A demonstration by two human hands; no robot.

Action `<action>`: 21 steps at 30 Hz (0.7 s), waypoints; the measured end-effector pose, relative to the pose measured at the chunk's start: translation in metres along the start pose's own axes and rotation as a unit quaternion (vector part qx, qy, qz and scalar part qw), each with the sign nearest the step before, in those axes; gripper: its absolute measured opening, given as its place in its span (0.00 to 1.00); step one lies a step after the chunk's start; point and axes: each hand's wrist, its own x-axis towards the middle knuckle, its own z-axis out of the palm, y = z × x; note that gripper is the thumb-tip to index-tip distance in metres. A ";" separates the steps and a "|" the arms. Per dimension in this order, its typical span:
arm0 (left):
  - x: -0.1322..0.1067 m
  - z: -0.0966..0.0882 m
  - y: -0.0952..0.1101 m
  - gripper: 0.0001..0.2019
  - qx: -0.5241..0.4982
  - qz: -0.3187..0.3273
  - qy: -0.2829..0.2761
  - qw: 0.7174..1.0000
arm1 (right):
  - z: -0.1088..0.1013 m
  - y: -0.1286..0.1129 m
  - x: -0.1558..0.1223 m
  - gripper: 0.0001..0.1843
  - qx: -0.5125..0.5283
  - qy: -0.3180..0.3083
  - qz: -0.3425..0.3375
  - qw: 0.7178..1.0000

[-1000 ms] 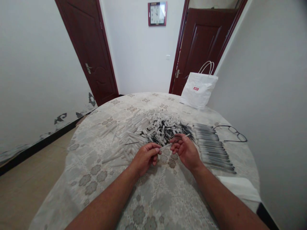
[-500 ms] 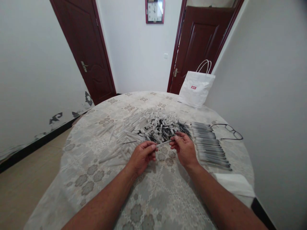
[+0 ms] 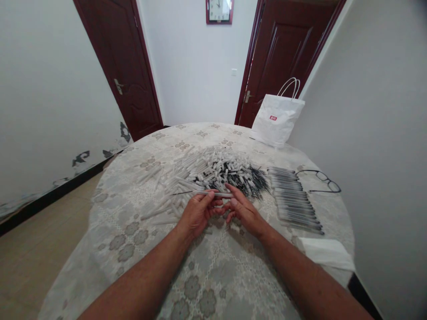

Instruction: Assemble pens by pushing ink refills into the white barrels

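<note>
Between my hands lies a pen (image 3: 220, 194), a pale clear barrel with a thin dark refill (image 3: 182, 193) sticking out to the left. My left hand (image 3: 196, 212) pinches its middle between thumb and fingers. At the barrel's right end, my right hand (image 3: 245, 211) has its index finger above and thumb below it. Just beyond my hands spreads a pile of white pen caps (image 3: 218, 161) mixed with dark refills (image 3: 255, 180). Loose clear barrels (image 3: 176, 178) lie to the left of the pile. A neat row of capped pens (image 3: 295, 200) is laid out on the right.
A patterned cloth covers the round table (image 3: 196, 271). Glasses (image 3: 322, 180) rest right of the pen row. A white paper bag (image 3: 278, 120) stands at the back right, and a white folded item (image 3: 325, 254) lies near the right edge.
My hands have drawn closer together, the right one moving left along the barrel. The refill now points out to the left of my left hand. The view has shifted slightly.
</note>
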 end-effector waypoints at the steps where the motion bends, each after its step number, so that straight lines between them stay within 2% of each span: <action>1: 0.001 -0.001 0.001 0.12 -0.011 0.003 0.011 1.000 | -0.002 0.001 0.000 0.30 -0.031 0.020 -0.015 0.999; 3: 0.003 -0.004 0.005 0.10 -0.032 0.008 0.033 0.999 | -0.009 0.003 0.003 0.25 -0.149 0.070 -0.062 0.984; 4: 0.005 -0.005 0.006 0.10 -0.043 0.009 0.043 0.998 | -0.013 0.005 0.004 0.21 -0.228 0.088 -0.091 0.965; 7: 0.007 -0.007 0.009 0.09 -0.066 0.009 0.058 0.996 | -0.019 0.012 0.010 0.13 -0.439 0.078 -0.151 0.882; 11: 0.007 -0.006 0.009 0.09 -0.073 0.008 0.058 0.996 | -0.012 0.023 0.018 0.15 -0.581 0.046 -0.130 0.802; 14: 0.006 -0.005 0.007 0.09 -0.064 0.007 0.056 0.996 | -0.003 0.028 0.023 0.13 -0.649 0.047 -0.101 0.752; 17: 0.005 -0.004 0.006 0.09 -0.054 0.007 0.055 0.997 | 0.002 0.031 0.025 0.10 -0.678 0.061 -0.088 0.727; 19: 0.005 -0.003 0.005 0.09 -0.048 0.007 0.052 0.997 | 0.002 0.032 0.025 0.08 -0.672 0.071 -0.092 0.731; 21: 0.004 -0.001 0.005 0.09 -0.045 0.011 0.046 0.998 | 0.001 0.031 0.025 0.06 -0.650 0.085 -0.109 0.747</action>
